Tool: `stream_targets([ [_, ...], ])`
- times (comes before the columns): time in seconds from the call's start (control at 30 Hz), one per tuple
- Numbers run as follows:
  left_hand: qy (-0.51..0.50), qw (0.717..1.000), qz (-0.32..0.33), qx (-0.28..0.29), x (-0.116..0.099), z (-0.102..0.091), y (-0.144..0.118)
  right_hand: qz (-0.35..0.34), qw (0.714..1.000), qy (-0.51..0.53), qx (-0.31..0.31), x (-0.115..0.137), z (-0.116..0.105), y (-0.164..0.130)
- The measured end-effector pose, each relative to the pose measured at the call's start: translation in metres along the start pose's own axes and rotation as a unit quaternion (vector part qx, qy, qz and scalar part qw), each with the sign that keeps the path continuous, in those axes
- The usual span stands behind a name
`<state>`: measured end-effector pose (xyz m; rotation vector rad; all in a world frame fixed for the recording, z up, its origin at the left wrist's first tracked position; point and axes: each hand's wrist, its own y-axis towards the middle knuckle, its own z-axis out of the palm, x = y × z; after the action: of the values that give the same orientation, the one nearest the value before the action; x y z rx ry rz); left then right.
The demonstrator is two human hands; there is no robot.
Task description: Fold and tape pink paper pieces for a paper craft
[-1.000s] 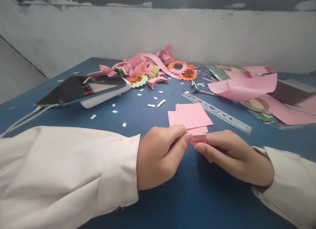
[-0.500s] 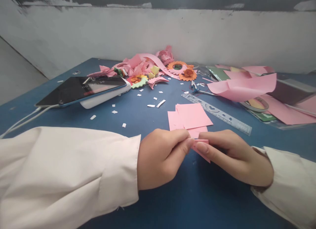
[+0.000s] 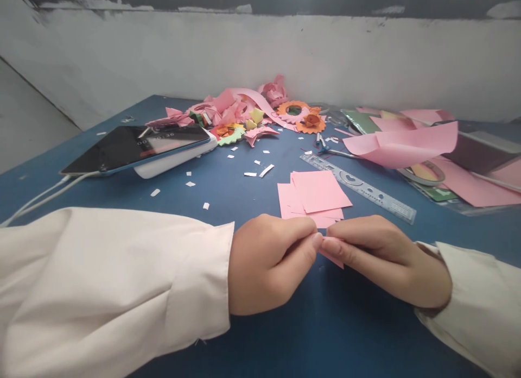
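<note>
Just in front of the pink squares [image 3: 315, 196], your left hand [image 3: 268, 261] and right hand [image 3: 386, 258] pinch one folded pink piece [image 3: 332, 255]; uneven pull could tear it

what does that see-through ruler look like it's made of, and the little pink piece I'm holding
The ruler looks like clear, glossy plastic: the blue table shows through it, with printed marks and cut-out shapes. The pink piece, pinched between left hand and right hand, looks like thin matte paper: it holds a fold and a sharp corner.
</note>
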<state>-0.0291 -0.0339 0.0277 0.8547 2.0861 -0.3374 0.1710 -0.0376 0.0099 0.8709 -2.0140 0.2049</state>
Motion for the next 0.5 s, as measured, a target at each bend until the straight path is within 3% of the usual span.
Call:
stream_targets([
  [0.2, 0.005, 1.0, -0.001, 0.005, 0.0006, -0.0003, 0.0001, -0.032, 0.999, -0.026, 0.003, 0.0032, -0.0006, 0.0015],
  [0.5, 0.017, 1.0, 0.005, 0.004, 0.0028, 0.0004, 0.0, -0.026, 0.999, -0.034, 0.0, 0.0035, 0.0003, 0.0013],
])
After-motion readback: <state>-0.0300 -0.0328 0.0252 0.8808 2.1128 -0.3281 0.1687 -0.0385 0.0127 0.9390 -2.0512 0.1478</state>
